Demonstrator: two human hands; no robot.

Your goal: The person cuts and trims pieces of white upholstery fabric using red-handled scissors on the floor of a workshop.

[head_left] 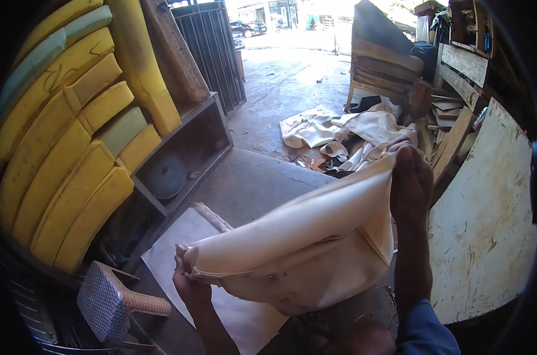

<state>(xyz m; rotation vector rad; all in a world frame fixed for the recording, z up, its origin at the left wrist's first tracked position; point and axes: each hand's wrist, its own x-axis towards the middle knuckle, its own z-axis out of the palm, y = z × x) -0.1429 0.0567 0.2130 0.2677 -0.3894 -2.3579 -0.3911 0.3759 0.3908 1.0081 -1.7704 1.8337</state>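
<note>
A large cream sheet of upholstery material (298,236) hangs stretched between my two hands, its upper part folded over and its lower part sagging. My left hand (191,284) is closed on its left corner, where the edge bunches up. Higher and farther off, my right hand (411,168) grips the right corner in a closed fist. Small dark marks and a seam show on the sagging part. Beneath it, a flat white sheet (173,260) lies on the floor, partly covered by the held material.
Yellow foam slabs (61,171) are stacked at the left, beside a woven-pattern stool (108,299) and an open grey box frame (221,127). Cream scraps (313,127) lie in a heap ahead, near a worn chair frame (378,65). A stained white board (481,219) leans at the right.
</note>
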